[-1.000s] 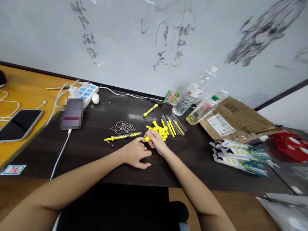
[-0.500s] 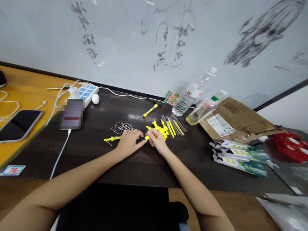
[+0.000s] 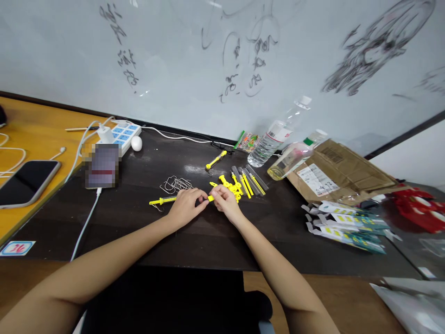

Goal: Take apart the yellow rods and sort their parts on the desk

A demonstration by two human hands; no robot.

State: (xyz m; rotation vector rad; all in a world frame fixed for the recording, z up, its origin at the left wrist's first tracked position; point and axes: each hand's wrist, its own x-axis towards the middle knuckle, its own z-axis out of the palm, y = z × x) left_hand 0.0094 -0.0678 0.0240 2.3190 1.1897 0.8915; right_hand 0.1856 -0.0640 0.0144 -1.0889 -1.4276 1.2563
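My right hand [image 3: 225, 202] pinches a small yellow plastic piece [image 3: 210, 198] between thumb and fingers, just above the dark table. From the other side, the thumb and fingertips of my left hand [image 3: 186, 205] close at the piece's left end; their exact contact is partly hidden. Behind my right hand lies a pile of yellow plastic parts [image 3: 225, 182]. Several clear tubes with yellow rods [image 3: 247, 182] lie beside the pile. Left of my left hand is a yellow rod with a wire hook [image 3: 160, 201], partly covered by the hand. Bent metal wires [image 3: 174, 183] lie behind it.
Further back lie another yellow assembly [image 3: 216, 160], a snack packet [image 3: 246, 141] and two bottles, one a water bottle [image 3: 269, 146]. Right are a cardboard package [image 3: 342, 167] and flattened boxes [image 3: 347, 227]. Left are a power strip [image 3: 127, 137], charging phone [image 3: 102, 167] and cables.
My left thumb and fingers have drawn closer together at the yellow piece's left end. My right hand keeps its grip almost in place. The view has shifted slightly.
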